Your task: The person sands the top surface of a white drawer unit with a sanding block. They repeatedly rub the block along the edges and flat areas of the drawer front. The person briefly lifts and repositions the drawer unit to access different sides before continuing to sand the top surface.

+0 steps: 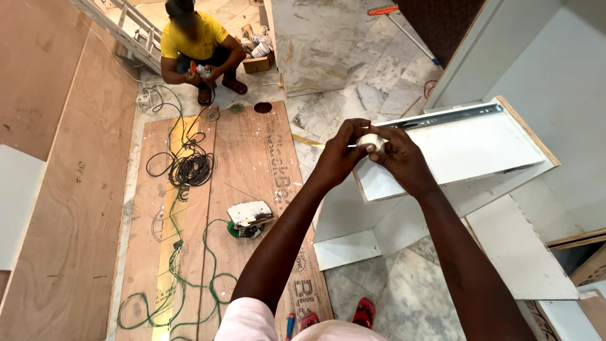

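The left hand and right hand meet, each grip pinching one small white roll between fingertips. The roll sits at three o'clock from the left grip, nine o'clock from the right, above a white drawer panel.

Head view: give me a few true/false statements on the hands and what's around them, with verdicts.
1. Both hands hold a small pale roll. True: the left hand and right hand meet on the small pale roll.
2. The hands are above a white drawer box with a metal slide rail. True: the white drawer box lies under them, the metal slide rail along its far edge.
3. The power tool with the green cable is in the right hand. False: the power tool lies on the plywood sheet.
4. The person in the yellow shirt is standing. False: the person in the yellow shirt is crouching.
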